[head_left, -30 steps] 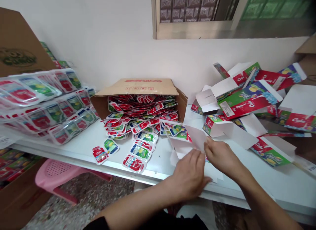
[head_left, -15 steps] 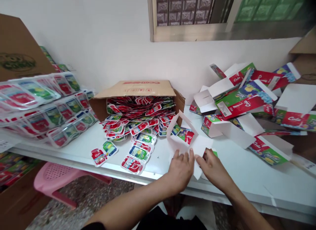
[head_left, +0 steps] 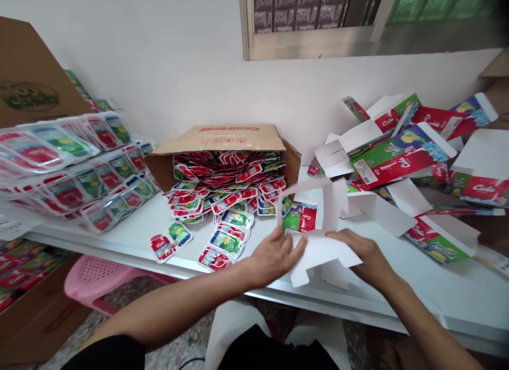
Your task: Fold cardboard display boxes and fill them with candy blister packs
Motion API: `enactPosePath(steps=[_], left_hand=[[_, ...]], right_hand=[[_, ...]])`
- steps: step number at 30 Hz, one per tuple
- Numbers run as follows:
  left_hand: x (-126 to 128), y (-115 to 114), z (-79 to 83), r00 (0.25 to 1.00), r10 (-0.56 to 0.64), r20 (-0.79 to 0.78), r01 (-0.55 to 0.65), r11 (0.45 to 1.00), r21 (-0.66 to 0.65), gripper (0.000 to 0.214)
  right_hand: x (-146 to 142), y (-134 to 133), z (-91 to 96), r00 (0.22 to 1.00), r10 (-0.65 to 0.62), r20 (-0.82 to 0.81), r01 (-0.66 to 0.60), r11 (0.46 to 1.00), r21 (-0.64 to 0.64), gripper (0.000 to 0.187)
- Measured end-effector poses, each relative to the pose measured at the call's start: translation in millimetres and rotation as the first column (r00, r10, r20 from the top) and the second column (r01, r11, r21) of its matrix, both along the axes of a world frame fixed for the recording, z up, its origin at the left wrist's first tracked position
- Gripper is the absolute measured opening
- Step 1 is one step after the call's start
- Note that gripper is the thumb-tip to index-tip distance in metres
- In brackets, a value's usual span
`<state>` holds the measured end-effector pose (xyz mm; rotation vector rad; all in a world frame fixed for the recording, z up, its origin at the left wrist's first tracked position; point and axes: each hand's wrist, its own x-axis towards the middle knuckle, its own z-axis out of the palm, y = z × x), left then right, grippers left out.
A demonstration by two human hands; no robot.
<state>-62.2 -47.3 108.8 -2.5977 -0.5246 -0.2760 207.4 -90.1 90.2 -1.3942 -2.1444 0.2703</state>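
small carton point(head_left: 330, 248): white panels | packets point(head_left: 228, 241): red, green | stool point(head_left: 99, 271): pink

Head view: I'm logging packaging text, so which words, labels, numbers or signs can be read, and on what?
"Cola": red sides of the cartons piled at right.
"Cola": printed panel seen through the white carton.
"Candy", slightly blurred: brown flap at left; word above unclear.
Perhaps "Sprite", blurred: green panel in the pile.
Too small or blurred: pouches, middle box, barcode label.
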Motion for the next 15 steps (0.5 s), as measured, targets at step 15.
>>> enactPosePath(steps=[15], left_hand=[[3, 29, -13.0, 0.993, -0.104, -0.057, 0.084, 0.957, -0.277, 0.033]], right_hand=[[-28, -23, -47.2, 0.894, -0.429, 0.129, 0.446, 0.876, -0.184, 0.057]])
